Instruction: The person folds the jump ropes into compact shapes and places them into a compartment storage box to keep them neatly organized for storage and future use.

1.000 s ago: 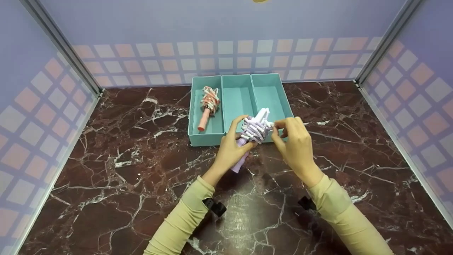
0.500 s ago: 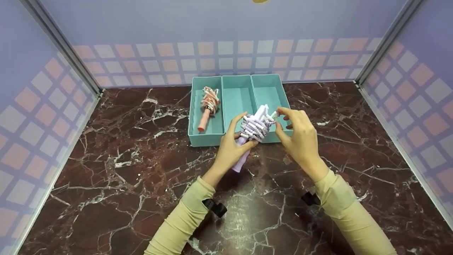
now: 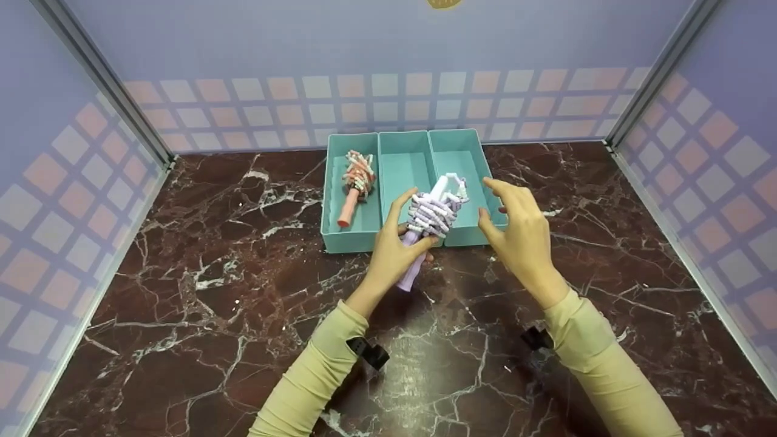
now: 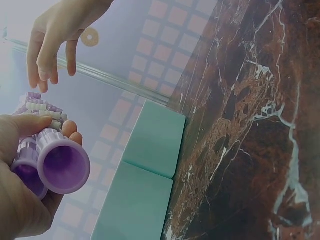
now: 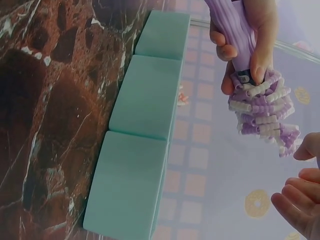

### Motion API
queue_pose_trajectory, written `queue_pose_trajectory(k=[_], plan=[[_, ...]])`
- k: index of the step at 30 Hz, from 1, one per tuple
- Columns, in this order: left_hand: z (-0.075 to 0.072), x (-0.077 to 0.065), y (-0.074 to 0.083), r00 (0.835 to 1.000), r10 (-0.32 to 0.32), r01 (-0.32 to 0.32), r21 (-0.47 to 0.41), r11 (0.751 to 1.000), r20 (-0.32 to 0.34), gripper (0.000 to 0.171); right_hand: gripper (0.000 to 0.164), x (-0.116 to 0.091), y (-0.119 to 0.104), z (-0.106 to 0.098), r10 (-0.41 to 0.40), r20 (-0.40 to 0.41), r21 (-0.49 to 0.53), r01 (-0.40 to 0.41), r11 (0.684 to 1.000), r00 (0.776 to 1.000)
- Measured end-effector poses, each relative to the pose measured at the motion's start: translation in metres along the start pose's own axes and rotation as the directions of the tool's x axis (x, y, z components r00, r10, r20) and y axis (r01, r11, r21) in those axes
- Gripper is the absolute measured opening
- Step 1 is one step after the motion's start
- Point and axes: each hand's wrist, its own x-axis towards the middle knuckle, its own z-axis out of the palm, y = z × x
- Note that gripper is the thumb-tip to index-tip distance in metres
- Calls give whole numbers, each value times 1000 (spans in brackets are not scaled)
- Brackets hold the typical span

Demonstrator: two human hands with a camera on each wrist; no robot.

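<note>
A purple-and-white beaded jump rope (image 3: 432,213) is wound into a bundle, a short loop of beads sticking out at its upper end. My left hand (image 3: 393,246) grips it where the purple handles (image 5: 234,35) meet the beads, holding it above the table. Two hollow handle ends (image 4: 64,166) show side by side in the left wrist view. Just right of the bundle, my right hand (image 3: 521,237) hovers with thumb and forefinger apart, touching nothing. A pink-and-white beaded jump rope (image 3: 358,182), wound up likewise, lies in the left compartment of the teal box.
The teal three-compartment box (image 3: 349,244) stands on the dark red marbled table (image 3: 200,340), just beyond my hands. Purple panels with pink and white squares (image 3: 352,85) enclose the table at the back and both sides.
The fingers of my right hand have let go of the beaded end and moved right, away from the bundle. My left hand keeps its hold, shifting slightly left.
</note>
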Motion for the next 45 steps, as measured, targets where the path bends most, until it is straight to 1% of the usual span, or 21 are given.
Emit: queue_pose_trajectory(k=[6, 9, 18, 20, 22, 26, 31, 37, 41, 45], plan=[[-2, 3, -1, 1000, -12, 12, -33, 999, -14, 92, 42, 0, 10, 2, 45, 15, -4, -45, 999, 999], [-4, 6, -1, 1000, -7, 6, -32, 999, -24, 92, 40, -1, 15, 3, 66, 25, -9, -66, 998, 998], [-8, 19, 0, 999, -9, 7, -38, 999, -47, 92, 35, -3, 27, 6, 78, 55, -32, -77, 997, 995], [-9, 21, 0, 999, -2, 1, -15, 1000, -54, 91, 33, -3, 31, 8, 83, 62, -32, -81, 996, 995], [-11, 24, 0, 998, 3, -1, 29, 1000, -69, 89, 30, -4, 36, 10, 87, 72, -34, -85, 996, 994], [-14, 30, 0, 995, -5, 14, 89, 996, -102, 87, 24, -7, 45, 15, 89, 94, -45, -85, 995, 992], [-17, 37, 1, 993, -34, 40, 52, 998, -117, 85, 18, -15, 54, 25, 76, 125, -59, -69, 996, 989], [-18, 42, 0, 993, -32, 34, 17, 999, -110, 83, 16, -26, 62, 37, 72, 161, -56, -64, 996, 984], [-18, 46, 0, 992, -50, 49, -6, 999, -117, 83, 16, -29, 66, 42, 78, 175, -45, -71, 996, 981], [-18, 49, 0, 990, -66, 67, -2, 998, -127, 83, 17, -30, 69, 43, 75, 181, -38, -70, 997, 981]])
